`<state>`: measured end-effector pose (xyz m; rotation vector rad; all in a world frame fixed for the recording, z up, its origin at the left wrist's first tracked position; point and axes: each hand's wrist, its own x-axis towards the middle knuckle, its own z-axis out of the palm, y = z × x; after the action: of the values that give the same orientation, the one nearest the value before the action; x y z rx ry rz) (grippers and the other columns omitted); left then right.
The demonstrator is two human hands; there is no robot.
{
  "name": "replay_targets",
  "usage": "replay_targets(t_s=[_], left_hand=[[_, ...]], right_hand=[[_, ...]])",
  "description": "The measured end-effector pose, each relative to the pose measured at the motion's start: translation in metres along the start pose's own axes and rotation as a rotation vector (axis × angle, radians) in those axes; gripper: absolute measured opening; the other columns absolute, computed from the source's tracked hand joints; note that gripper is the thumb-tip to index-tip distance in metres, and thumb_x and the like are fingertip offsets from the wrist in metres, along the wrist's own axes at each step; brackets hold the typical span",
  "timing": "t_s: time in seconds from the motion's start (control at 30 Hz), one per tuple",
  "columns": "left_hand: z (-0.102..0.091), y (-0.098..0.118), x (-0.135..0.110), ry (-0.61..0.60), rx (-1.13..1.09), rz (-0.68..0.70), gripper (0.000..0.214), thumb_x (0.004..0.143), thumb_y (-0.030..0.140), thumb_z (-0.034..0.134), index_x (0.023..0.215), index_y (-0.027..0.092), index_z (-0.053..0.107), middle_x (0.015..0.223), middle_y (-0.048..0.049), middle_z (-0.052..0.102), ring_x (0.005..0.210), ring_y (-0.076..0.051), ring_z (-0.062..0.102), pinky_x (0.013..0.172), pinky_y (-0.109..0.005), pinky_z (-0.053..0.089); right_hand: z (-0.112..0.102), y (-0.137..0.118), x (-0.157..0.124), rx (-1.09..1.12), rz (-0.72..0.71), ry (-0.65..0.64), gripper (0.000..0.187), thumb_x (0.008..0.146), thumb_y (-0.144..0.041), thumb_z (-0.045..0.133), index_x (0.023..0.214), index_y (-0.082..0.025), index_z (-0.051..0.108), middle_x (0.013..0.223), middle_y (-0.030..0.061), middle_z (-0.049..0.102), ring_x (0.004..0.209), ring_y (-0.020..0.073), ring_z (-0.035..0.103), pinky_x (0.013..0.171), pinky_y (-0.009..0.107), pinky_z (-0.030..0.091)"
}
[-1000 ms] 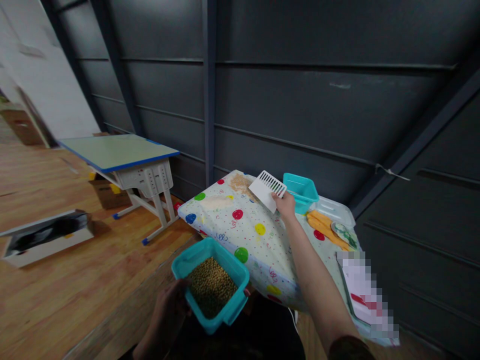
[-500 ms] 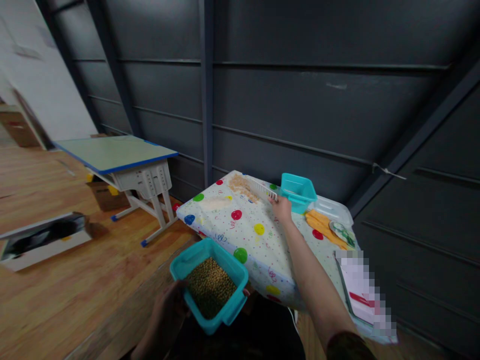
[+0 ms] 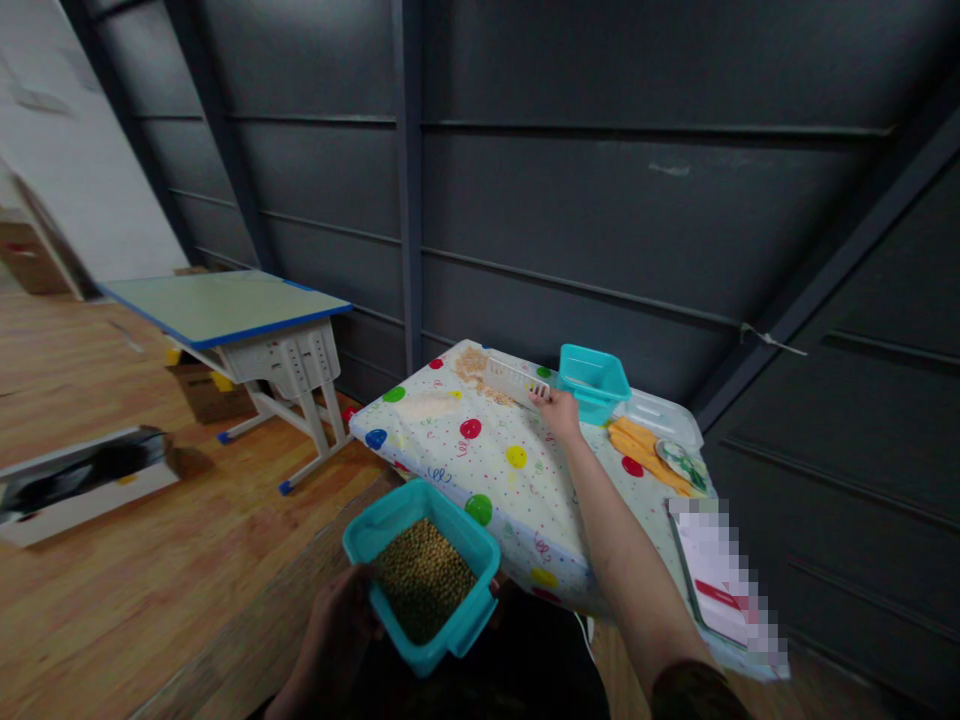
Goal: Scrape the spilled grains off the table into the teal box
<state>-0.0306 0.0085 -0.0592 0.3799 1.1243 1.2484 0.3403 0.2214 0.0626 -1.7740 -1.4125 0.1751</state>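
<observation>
My left hand (image 3: 349, 610) is closed round the left rim of a teal plastic container (image 3: 469, 635), held low in front of my lap. Beans (image 3: 427, 580), greenish and tan, fill its bottom. My right hand (image 3: 556, 412) reaches over the table and grips the near end of a white slotted plastic basket (image 3: 517, 380). This basket lies against loose tan grains (image 3: 474, 362) spread at the table's far left corner. A flat patch of pale white grain or powder (image 3: 427, 406) lies nearer to me. The cloth (image 3: 495, 482) on the table is white with balloon prints.
A second teal container (image 3: 596, 385) stands behind my right hand. Right of it are a clear lid (image 3: 664, 415), an orange cloth (image 3: 637, 445), a round green-and-white item (image 3: 681, 460) and a clipboard (image 3: 716, 580). A desk (image 3: 232, 300) stands left; a dark wall (image 3: 600, 200) rises behind.
The white basket has shifted slightly left and tilted, its slotted inside showing more. My right hand moved with it. The held container stays nearly in place.
</observation>
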Motion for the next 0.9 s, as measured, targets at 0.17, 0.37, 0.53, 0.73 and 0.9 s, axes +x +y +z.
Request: replay_targets(t_s=[0.17, 0.37, 0.53, 0.73, 0.9], left_hand=[[-0.004, 0.002, 0.003, -0.03, 0.038, -0.02, 0.032, 0.06, 0.038, 0.092, 0.057, 0.021, 0.065, 0.042, 0.0042, 0.059, 0.036, -0.016, 0.052, 0.039, -0.029, 0.043], [0.003, 0.007, -0.008, -0.034, 0.028, -0.008, 0.031, 0.068, 0.038, 0.089, 0.062, 0.023, 0.063, 0.044, 0.0056, 0.057, 0.039, -0.016, 0.053, 0.042, -0.029, 0.043], [0.007, 0.004, -0.007, 0.016, 0.011, -0.015, 0.034, 0.062, 0.037, 0.092, 0.057, 0.021, 0.063, 0.041, 0.0058, 0.054, 0.037, -0.013, 0.05, 0.039, -0.027, 0.04], [0.004, 0.0, 0.0, 0.055, 0.012, -0.033, 0.04, 0.061, 0.038, 0.093, 0.055, 0.023, 0.057, 0.04, 0.0067, 0.053, 0.036, -0.013, 0.049, 0.038, -0.026, 0.04], [0.0, -0.004, 0.004, 0.021, -0.004, -0.023, 0.032, 0.065, 0.036, 0.091, 0.06, 0.021, 0.063, 0.041, 0.0057, 0.057, 0.036, -0.013, 0.05, 0.038, -0.026, 0.039]], right_hand=[[-0.001, 0.002, 0.001, 0.036, -0.013, 0.018, 0.023, 0.086, -0.033, 0.072, 0.067, -0.02, 0.071, 0.059, 0.0023, 0.062, 0.063, 0.0211, 0.057, 0.063, 0.03, 0.04], [-0.004, 0.002, 0.001, 0.044, -0.015, -0.058, 0.037, 0.086, -0.034, 0.076, 0.056, -0.023, 0.057, 0.053, -0.0028, 0.049, 0.057, 0.0163, 0.047, 0.061, 0.03, 0.035], [0.0, 0.003, 0.001, 0.077, -0.025, -0.051, 0.027, 0.086, -0.034, 0.076, 0.064, -0.021, 0.067, 0.052, -0.0043, 0.048, 0.057, 0.0171, 0.05, 0.062, 0.029, 0.037], [0.003, 0.007, 0.002, 0.137, -0.066, -0.112, 0.029, 0.084, -0.039, 0.076, 0.064, -0.021, 0.067, 0.051, -0.0058, 0.044, 0.055, 0.0144, 0.042, 0.058, 0.029, 0.03], [0.004, 0.008, 0.003, 0.159, -0.072, -0.134, 0.028, 0.084, -0.039, 0.075, 0.064, -0.02, 0.067, 0.052, -0.0066, 0.045, 0.056, 0.0134, 0.039, 0.058, 0.029, 0.028]])
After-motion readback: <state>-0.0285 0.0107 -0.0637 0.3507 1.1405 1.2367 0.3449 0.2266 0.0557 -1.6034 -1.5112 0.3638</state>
